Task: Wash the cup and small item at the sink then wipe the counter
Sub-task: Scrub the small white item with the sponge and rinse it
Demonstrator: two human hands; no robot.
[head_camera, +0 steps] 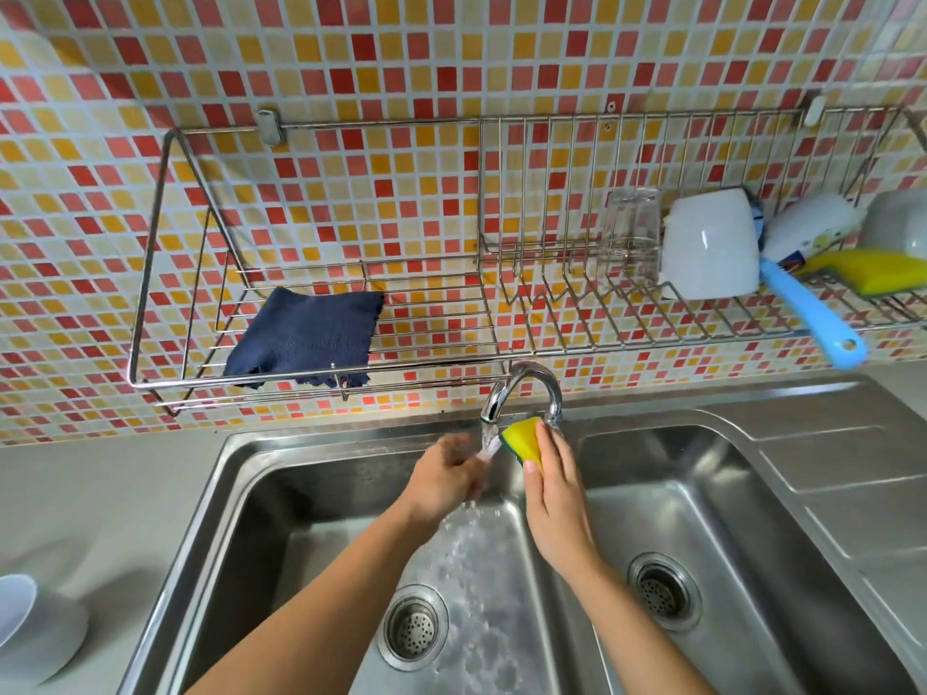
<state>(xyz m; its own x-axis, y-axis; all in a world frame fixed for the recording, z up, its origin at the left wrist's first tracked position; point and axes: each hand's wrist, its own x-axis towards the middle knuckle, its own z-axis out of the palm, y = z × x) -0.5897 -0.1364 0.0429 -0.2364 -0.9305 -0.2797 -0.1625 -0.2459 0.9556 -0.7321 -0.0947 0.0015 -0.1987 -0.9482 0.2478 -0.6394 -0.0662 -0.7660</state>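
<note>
Water runs from the chrome tap (521,388) into the left basin of the steel sink (261,484). My left hand (444,476) holds a small pale item (489,449) right in the stream; its shape is blurred by the water. To the right of the spout, my right hand (554,499) grips a yellow sponge (524,438) with a green back. A white cup (710,243) rests upside down on the wire wall rack (501,303). A dark blue cloth (306,336) lies on the rack's left shelf.
The rack also carries a clear glass (631,233), a blue-handled brush (812,313), a second yellow sponge (873,270) and more white crockery (898,223). Stacked white bowls (30,629) stand on the grey counter (100,494) at the lower left. The right basin (702,519) has a drainer beside it.
</note>
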